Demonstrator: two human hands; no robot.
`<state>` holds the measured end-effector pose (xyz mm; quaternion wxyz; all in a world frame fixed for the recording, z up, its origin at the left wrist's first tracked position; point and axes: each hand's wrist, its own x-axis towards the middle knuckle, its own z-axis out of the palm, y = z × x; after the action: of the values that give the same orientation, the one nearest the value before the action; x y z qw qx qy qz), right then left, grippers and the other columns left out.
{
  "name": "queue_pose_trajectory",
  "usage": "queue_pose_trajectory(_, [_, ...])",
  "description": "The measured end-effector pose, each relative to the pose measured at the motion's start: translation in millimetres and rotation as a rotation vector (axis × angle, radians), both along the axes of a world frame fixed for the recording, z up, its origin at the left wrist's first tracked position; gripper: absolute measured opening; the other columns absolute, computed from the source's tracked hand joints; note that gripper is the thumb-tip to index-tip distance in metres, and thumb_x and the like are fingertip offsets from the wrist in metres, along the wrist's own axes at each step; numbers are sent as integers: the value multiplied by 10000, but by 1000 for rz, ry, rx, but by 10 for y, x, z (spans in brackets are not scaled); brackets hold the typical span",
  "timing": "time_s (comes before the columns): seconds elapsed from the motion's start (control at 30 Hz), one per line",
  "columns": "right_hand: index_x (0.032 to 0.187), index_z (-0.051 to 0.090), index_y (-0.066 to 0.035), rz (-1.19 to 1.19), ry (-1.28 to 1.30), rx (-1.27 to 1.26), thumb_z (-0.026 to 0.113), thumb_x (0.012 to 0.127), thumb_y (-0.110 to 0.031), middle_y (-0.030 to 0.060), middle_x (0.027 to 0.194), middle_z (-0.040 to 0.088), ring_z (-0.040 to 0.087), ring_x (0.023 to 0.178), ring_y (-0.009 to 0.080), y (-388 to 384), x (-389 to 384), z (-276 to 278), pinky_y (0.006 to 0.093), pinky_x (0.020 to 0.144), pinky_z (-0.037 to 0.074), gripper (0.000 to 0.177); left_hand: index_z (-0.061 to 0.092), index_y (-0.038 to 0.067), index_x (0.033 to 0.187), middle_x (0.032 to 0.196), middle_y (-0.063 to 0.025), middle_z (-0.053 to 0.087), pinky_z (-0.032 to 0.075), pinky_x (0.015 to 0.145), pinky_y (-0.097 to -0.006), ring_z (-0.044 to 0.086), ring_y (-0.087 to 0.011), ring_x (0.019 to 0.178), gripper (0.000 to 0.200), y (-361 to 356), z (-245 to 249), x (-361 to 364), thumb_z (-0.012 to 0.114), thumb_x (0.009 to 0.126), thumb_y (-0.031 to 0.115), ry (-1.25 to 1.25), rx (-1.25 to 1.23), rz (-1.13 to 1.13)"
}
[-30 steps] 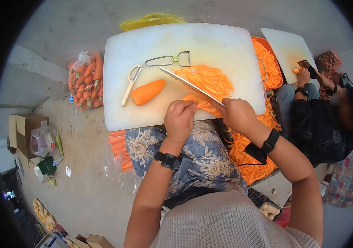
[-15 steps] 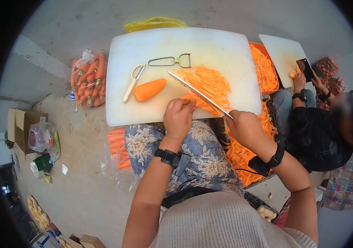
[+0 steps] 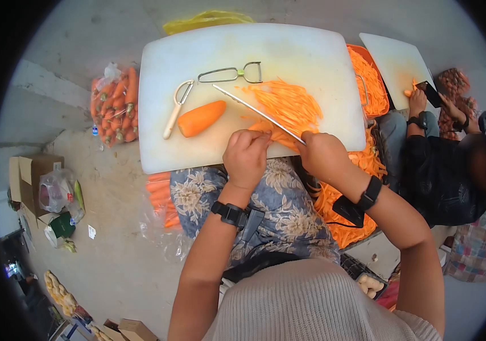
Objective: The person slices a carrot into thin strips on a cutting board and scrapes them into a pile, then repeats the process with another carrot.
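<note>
Across the white cutting board (image 3: 166, 62), my right hand (image 3: 327, 153) grips a knife (image 3: 254, 109), its blade pointing up and left. My left hand (image 3: 247, 158) is closed, fingertips pressed on carrot slices (image 3: 280, 135) at the board's near edge, just left of the blade. Beyond the knife lies a heap of carrot strips (image 3: 289, 107). A peeled carrot piece (image 3: 201, 118) rests left of the blade. Beside it lies a peeler with a pale handle (image 3: 172, 121); a wire-framed peeler (image 3: 220, 74) lies farther back.
Shredded carrot fills an orange-red container (image 3: 389, 96) at right, with more shreds (image 3: 339, 219) below. A bag of whole carrots (image 3: 116, 111) stands left; another carrot bag (image 3: 160, 193) is near my leg. At right, a co-worker (image 3: 442, 176) cuts on another board (image 3: 388, 59).
The knife has tilted, its blade now seen more edge-on and its tip farther left. My right hand has shifted slightly up. The view has moved a little; my left hand stays on the slices.
</note>
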<state>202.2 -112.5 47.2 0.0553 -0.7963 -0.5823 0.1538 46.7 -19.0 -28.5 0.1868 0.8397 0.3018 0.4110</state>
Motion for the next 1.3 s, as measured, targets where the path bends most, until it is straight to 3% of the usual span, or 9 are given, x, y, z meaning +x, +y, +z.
queue_pose_trajectory(0.23, [758,631,18,-98,119,211,638,901,-260,229,609,586,595,577,413,-198,82,122,464,537,458,312,741,130,881,832,-6,626,512,681,-345,599,-230,830,144,17,-21,5,747,738,113,-22,7,22])
queue_pose_trajectory(0.37, [785,643,22,-107,151,204,633,908,-250,233,616,588,601,576,406,-443,-31,288,461,537,462,298,739,130,872,834,-10,625,511,679,-348,599,-230,836,141,-2,-27,3,750,732,117,-16,10,31])
queue_pose_trajectory(0.57, [744,616,12,-152,162,240,596,915,-255,246,649,607,614,629,425,-532,-141,62,484,597,493,318,739,128,883,844,-20,621,510,702,-359,597,-239,855,147,2,-41,-2,746,736,119,-4,4,38])
queue_pose_trajectory(0.77, [747,619,15,-207,163,160,600,915,-270,249,652,609,620,646,425,-434,5,20,490,619,494,332,738,125,903,851,-21,622,511,715,-359,596,-240,862,155,6,-46,-14,739,748,121,1,4,23])
queue_pose_trajectory(1.0, [741,616,4,-99,36,73,603,914,-268,234,650,620,624,639,415,-341,88,321,485,617,500,323,739,131,903,865,-24,626,514,733,-359,597,-240,879,146,-14,-25,-22,727,759,114,6,-22,35])
queue_pose_trajectory(1.07, [744,615,3,-84,17,60,601,915,-266,235,652,621,626,645,415,-350,80,329,485,623,502,319,739,133,898,881,-25,629,515,748,-356,596,-240,897,140,-13,-3,-19,721,761,109,-17,55,44])
queue_pose_trajectory(1.3, [770,626,0,8,-30,-65,620,894,-238,222,673,626,625,657,409,-294,125,247,497,626,491,268,739,126,893,884,-25,632,516,744,-351,597,-239,895,133,-7,7,-38,720,762,111,-1,-15,28])
